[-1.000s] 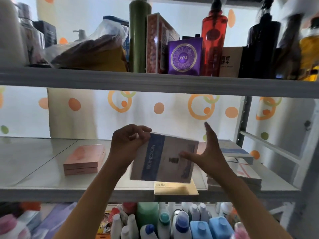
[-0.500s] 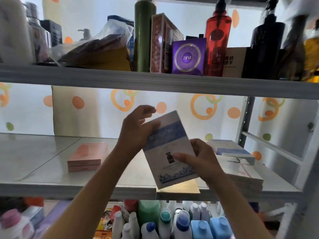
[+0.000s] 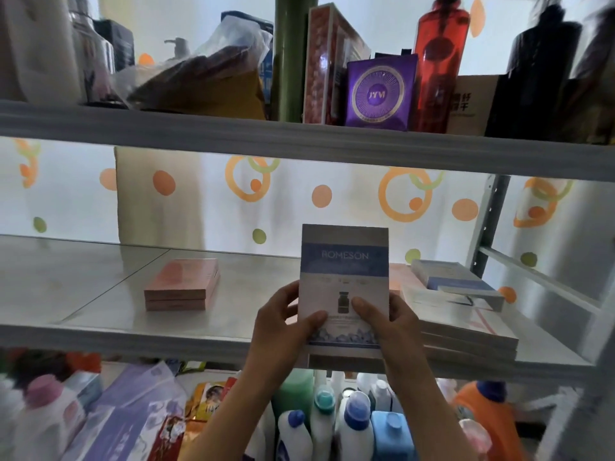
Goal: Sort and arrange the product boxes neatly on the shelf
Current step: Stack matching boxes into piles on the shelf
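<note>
both the left hand [image 3: 286, 322] and right hand [image 3: 387, 322] pinch the romeson box [image 3: 344, 271] by its lower edges; it looks light, stiff, thin card, best held at the sides.

ROMESON box [image 3: 344, 281] | turned from tilted to upright (front facing) | both hands [image 3: 286, 322] now gripping lower edge

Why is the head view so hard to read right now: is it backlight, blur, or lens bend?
Head view: a bright curtain behind the shelf backlights everything, so the box in both hands, left hand and right hand, looks dim, though its lettering reads; the dark bottle at top right is smeared; the upper shelf edge bows from the wide lens.
</note>
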Motion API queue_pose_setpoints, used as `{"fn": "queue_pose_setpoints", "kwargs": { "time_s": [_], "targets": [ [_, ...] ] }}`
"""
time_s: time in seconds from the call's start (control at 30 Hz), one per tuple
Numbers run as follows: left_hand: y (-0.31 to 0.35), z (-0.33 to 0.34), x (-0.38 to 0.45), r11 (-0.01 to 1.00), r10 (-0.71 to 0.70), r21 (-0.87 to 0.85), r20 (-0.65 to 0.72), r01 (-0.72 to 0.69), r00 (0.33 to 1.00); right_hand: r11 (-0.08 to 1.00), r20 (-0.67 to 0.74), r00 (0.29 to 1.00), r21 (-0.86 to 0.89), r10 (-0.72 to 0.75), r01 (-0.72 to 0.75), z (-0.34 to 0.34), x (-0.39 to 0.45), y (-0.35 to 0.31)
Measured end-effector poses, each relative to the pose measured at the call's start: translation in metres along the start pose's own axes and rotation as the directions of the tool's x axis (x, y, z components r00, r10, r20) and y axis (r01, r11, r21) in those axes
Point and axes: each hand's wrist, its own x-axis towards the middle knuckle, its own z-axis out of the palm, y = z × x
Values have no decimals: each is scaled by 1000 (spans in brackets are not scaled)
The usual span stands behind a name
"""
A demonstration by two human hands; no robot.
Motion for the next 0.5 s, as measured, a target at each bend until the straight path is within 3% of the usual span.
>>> {"fn": "queue_pose_setpoints", "kwargs": {
  "time_s": [0.5],
  "targets": [
    [11,4,-14,997,77,20,-38,-76,996,999,-16,999,30,-29,30,-7,-17,-6]
  ]
}}
